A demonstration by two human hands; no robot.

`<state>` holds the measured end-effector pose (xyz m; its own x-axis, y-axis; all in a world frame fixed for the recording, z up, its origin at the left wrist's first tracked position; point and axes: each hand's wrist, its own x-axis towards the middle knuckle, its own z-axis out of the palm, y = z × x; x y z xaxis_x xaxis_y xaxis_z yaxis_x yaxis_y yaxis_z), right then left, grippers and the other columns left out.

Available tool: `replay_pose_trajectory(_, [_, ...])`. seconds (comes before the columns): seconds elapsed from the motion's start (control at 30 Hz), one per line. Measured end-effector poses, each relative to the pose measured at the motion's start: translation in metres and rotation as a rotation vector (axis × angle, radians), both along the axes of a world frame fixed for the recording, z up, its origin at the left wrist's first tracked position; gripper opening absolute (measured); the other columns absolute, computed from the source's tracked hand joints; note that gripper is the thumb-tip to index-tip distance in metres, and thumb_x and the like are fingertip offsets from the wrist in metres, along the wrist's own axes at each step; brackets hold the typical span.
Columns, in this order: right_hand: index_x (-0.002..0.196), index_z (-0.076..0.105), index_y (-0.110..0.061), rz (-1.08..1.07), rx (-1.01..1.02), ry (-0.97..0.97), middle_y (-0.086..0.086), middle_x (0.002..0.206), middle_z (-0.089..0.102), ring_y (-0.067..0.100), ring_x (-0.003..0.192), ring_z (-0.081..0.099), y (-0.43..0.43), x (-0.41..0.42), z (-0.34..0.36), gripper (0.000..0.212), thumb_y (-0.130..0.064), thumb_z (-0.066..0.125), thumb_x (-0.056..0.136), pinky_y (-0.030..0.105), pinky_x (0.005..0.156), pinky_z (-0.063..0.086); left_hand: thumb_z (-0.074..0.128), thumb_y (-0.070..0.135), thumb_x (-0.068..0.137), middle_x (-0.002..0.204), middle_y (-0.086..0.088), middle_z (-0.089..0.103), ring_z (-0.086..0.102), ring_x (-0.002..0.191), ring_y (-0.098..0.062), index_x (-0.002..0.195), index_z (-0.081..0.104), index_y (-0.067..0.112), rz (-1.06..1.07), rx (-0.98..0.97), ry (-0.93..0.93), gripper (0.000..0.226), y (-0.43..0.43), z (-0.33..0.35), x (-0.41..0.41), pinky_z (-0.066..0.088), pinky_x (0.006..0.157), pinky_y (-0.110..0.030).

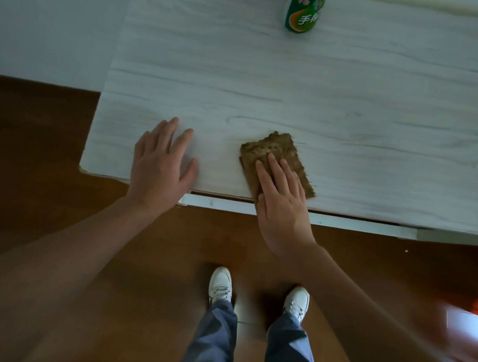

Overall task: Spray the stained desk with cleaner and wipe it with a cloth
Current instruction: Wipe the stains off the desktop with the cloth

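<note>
Nearest to us, white shoes point(220, 284) stand on the brown wooden floor point(55, 192), and a blurred red-and-white object at the right margin cannot be identified. Next, the left hand point(162, 159) lies flat on the near edge of the desk point(356, 104), its fingers point(168, 133) straight, spread wide and holding nothing. Well to the right of those fingers, the right hand point(283, 205) presses the brown cloth point(278, 149) onto the desk. Its fingers point(273, 172) lie straight and close together on the cloth's near half, pressing rather than gripping, and the cloth's far end shows just beyond the fingertips. Far beyond both sets of fingertips, the green cleaner bottle point(305, 7) stands upright on the desk, cut off by the top of the view and touched by neither hand. We judge the wiping step to be in hand, since the bottle is set aside. The next move calls for steady downward pressure while the cloth slides over the desk beyond and beside the fingers. The cloth should be kept flat and clear of the near edge, with the left hand bracing.
</note>
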<state>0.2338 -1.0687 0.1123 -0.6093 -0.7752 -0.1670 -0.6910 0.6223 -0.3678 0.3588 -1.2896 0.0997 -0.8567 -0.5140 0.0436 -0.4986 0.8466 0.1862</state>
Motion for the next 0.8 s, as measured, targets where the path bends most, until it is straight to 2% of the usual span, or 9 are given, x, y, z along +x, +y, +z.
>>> replay_pose_trajectory(0.1, [0.159,0.022,-0.020,-0.012,-0.027,-0.013,0.002,0.168,0.012,0.022,0.155,0.003,-0.016,0.010,-0.002,0.056,-0.022,0.036,0.105,0.041,0.126,0.002,0.029,0.052,0.105,0.166,-0.016,0.027,0.021,0.156,-0.034,0.156,0.035,0.014,0.014,0.014,-0.064,0.064,-0.002,-0.010,0.010,0.020,0.126,-0.055])
replay_pose_trajectory(0.27, [0.157,0.028,-0.024,-0.065,-0.077,-0.044,-0.003,0.167,0.018,0.016,0.154,0.007,-0.013,0.009,-0.008,0.054,-0.025,0.036,0.104,0.039,0.127,0.008,0.031,0.046,0.103,0.166,-0.018,0.026,0.018,0.156,-0.036,0.154,0.036,0.011,0.063,0.062,-0.057,0.062,0.006,-0.009,0.004,0.016,0.126,-0.057])
replay_pose_trajectory(0.47, [0.159,0.021,-0.029,-0.067,-0.051,-0.057,-0.006,0.167,0.014,0.014,0.154,0.006,0.000,-0.001,-0.004,0.053,-0.034,0.029,0.107,0.032,0.123,0.001,0.038,0.041,0.103,0.158,-0.017,0.040,0.034,0.149,-0.036,0.146,0.046,0.011,-0.061,0.065,-0.031,0.054,0.029,0.007,-0.025,0.028,0.122,-0.054])
replay_pose_trajectory(0.67, [0.159,0.019,-0.026,-0.167,-0.029,-0.052,-0.005,0.167,0.014,0.015,0.155,0.006,0.053,-0.046,0.000,0.054,-0.031,0.031,0.107,0.033,0.124,0.005,0.044,0.035,0.102,0.152,-0.016,0.050,0.046,0.141,-0.035,0.139,0.055,0.009,-0.136,0.107,0.070,0.046,0.086,0.020,-0.089,0.035,0.116,-0.050])
replay_pose_trajectory(0.8, [0.159,0.021,-0.024,-0.298,0.016,-0.043,-0.004,0.167,0.012,0.016,0.155,0.006,0.108,-0.093,0.004,0.054,-0.026,0.033,0.106,0.038,0.126,0.012,0.041,0.036,0.102,0.153,-0.016,0.048,0.044,0.142,-0.035,0.139,0.056,0.011,-0.160,0.140,0.094,0.047,0.131,0.021,-0.132,0.033,0.117,-0.051])
